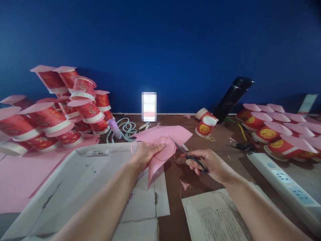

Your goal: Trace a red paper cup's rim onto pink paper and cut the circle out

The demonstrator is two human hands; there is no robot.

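My left hand (146, 154) grips a sheet of pink paper (173, 133), thumb on top, over a round outline drawn on it. A strip of the sheet hangs down below the hand, and the edge beside the circle is cut. In my right hand (204, 162) is a pair of scissors (185, 154) with black handles, fingers through the loops. Its blades point up and left, at the right edge of the circle; they look apart. Small pink scraps (185, 185) lie on the brown table below.
Red paper cups topped with pink paper (47, 115) are stacked at left; more cups (282, 145) stand at right. A black flask (232, 98) leans at the back. Around me are a power strip (286, 184), white cardboard (100, 174), a glue stick (114, 129) and a cable (127, 129).
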